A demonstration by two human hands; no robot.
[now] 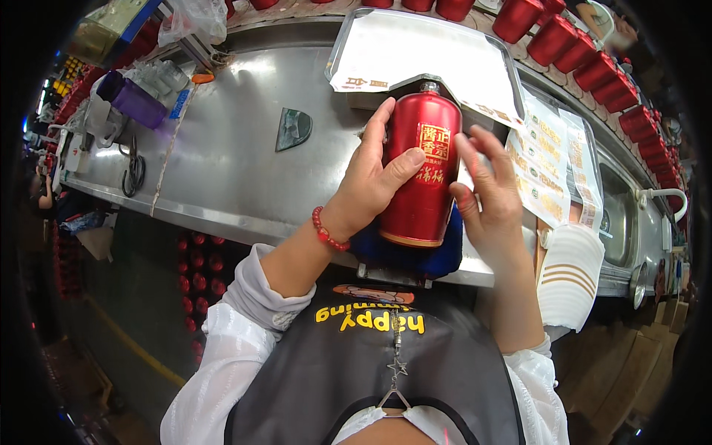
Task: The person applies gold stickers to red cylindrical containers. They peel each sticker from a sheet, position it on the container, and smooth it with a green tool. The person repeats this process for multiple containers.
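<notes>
Red bottle (414, 211) over the near edge of the steel counter (222, 126)

Red containers (517, 19) line the far side! Glossy, gold-lettered; neck points away from the wearer, long axis leaning slightly right. Left hand (374, 174) grips it; right hand (492, 194) spreads loose fingers beside it, contact unclear.

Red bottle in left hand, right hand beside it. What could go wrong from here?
1. The glossy red cylindrical bottle might slip: the left hand appears to do most of the gripping, with the right hand loosely open beside it.
2. The left thumb sits right by the gold square print, so it could smudge it.
</notes>
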